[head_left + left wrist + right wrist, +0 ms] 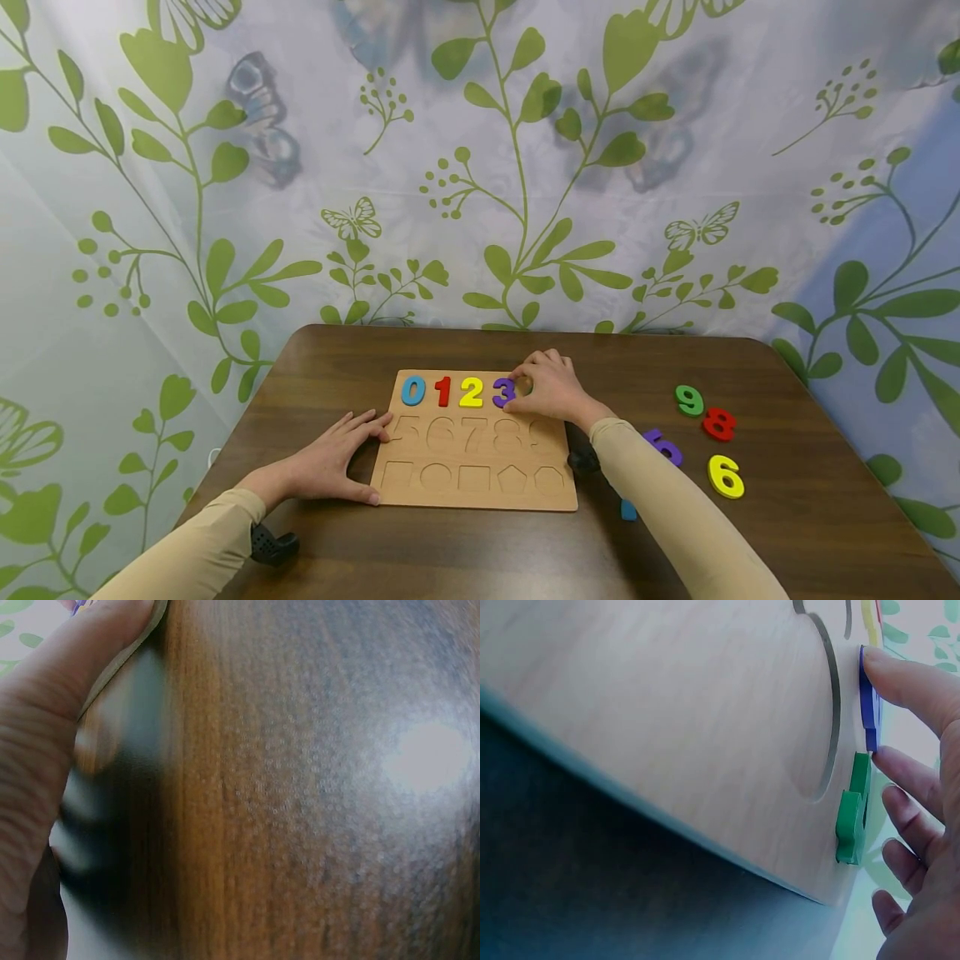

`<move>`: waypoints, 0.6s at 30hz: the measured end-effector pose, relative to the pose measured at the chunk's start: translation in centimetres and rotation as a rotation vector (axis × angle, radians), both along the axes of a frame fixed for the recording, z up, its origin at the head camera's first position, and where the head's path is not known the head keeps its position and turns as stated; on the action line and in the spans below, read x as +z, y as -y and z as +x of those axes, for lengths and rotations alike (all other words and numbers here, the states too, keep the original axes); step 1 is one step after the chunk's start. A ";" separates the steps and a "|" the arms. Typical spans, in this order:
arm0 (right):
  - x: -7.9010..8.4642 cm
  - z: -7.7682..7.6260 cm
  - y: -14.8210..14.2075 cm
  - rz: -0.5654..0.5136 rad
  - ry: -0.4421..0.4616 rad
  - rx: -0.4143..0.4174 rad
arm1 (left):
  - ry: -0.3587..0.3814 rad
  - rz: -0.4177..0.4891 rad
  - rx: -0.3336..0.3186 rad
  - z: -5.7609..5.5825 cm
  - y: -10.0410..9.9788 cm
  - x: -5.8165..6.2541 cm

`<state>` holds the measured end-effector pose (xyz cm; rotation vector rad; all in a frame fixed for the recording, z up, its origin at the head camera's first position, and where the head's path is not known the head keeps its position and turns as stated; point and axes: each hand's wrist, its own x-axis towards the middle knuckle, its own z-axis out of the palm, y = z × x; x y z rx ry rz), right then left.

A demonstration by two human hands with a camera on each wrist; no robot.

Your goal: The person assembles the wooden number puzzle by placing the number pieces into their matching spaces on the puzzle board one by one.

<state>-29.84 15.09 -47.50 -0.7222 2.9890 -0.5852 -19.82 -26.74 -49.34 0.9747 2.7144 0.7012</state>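
Observation:
A wooden number board (450, 458) lies on the table, with a blue 0 (413, 390), red 1 (443, 391) and yellow 2 (471, 392) in its top row. My right hand (553, 390) pinches the purple number 3 (503, 392) between thumb and index finger at the spot after the 2. Beside it on the board stands a green 4 (850, 821), seen in the right wrist view and mostly covered by the hand in the head view. My left hand (330, 458) rests spread along the board's left edge, its thumb (82, 652) touching the lower corner.
Right of the board lie a green 9 (689, 401), a red 8 (719, 424), a yellow 6 (726, 477) and a purple piece (664, 448) partly behind my right sleeve. A blue piece (628, 509) peeks out below. A patterned curtain (480, 208) hangs behind the table (352, 550).

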 end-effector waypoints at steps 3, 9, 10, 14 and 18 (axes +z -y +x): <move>0.1 0.1 -0.2 -0.017 0.003 0.005 | 0.004 0.000 0.000 0.0 0.0 0.0; 1.0 0.3 -1.1 -0.078 -0.009 0.002 | 0.013 -0.001 -0.001 -0.1 -0.1 0.0; 1.2 0.3 -1.4 -0.093 -0.012 -0.004 | 0.012 -0.001 -0.001 -0.1 -0.1 -0.1; 2.2 0.6 -2.6 -0.170 -0.030 -0.010 | 0.006 -0.001 -0.004 -0.1 0.0 -0.1; 3.1 1.3 -3.9 -0.210 -0.059 0.003 | 0.009 0.005 -0.001 -0.1 0.0 -0.1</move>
